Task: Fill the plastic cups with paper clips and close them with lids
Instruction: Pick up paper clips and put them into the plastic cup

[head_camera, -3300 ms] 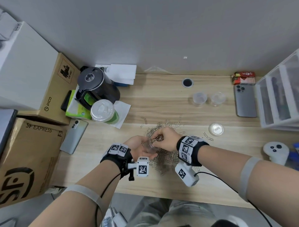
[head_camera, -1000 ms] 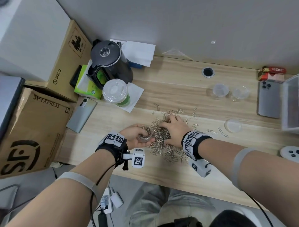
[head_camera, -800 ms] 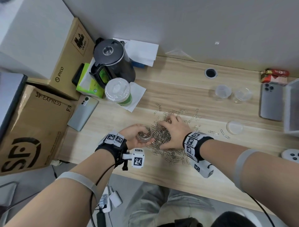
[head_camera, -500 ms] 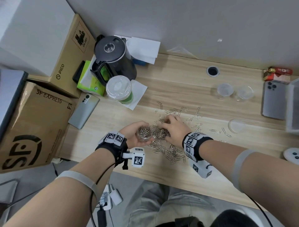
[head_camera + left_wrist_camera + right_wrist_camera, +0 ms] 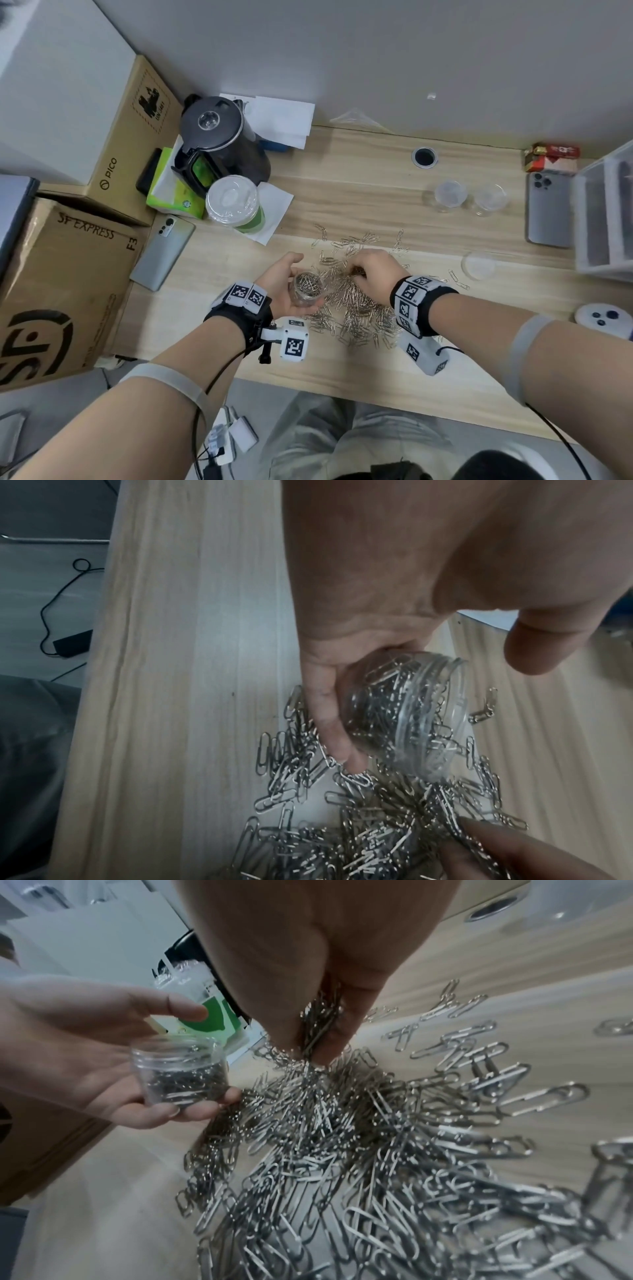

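Wooden desk: left fingers around cup, right fingers pinching clips.

Silver clips on pale wood

Silver paper clips are heaped on a light wood-grain desk; a clear plastic cup and black-and-white patterned wristbands are seen.

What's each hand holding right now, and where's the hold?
Left hand grips the plastic cup around its side wall. Right hand pinches a bunch of paper clips between fingertips.
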`<action>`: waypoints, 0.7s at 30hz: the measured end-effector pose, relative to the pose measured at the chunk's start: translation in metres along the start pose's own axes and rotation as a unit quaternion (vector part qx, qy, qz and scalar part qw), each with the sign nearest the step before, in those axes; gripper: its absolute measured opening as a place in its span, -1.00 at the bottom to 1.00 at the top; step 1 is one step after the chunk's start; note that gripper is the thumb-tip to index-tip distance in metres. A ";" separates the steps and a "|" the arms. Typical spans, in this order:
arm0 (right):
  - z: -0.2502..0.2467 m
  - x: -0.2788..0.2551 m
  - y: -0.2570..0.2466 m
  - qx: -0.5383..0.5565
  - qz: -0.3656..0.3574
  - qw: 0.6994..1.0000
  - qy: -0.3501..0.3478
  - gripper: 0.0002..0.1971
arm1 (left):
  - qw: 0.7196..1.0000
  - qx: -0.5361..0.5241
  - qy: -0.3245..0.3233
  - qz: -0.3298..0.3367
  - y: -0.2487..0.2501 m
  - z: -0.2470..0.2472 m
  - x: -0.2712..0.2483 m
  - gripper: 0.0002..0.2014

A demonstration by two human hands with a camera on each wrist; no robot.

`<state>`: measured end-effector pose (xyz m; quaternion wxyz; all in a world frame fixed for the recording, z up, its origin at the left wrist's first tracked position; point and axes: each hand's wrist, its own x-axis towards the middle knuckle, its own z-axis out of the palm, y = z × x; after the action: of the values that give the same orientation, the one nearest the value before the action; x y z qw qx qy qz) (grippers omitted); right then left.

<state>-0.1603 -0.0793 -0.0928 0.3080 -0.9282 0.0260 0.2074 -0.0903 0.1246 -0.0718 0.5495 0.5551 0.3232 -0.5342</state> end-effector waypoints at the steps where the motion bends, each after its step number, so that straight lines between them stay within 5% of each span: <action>1: -0.003 -0.001 0.001 0.005 0.000 1.000 0.003 -0.77 | 1.000 0.003 -0.002 -0.001 0.001 0.004 0.000 -0.58; 10: -0.013 -0.012 0.010 0.001 0.028 0.999 -0.015 -0.71 | 1.000 0.013 -0.005 -0.010 0.001 0.028 0.003 -0.63; 21: -0.030 -0.008 -0.014 0.072 -0.037 0.997 -0.006 -0.79 | 1.000 0.029 -0.003 -0.005 0.002 0.047 0.008 -0.59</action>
<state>-0.1539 -0.0865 -0.0601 0.3819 -0.9026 0.0051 0.1986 -0.0978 0.0778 -0.0711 0.5315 0.5676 0.3083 -0.5480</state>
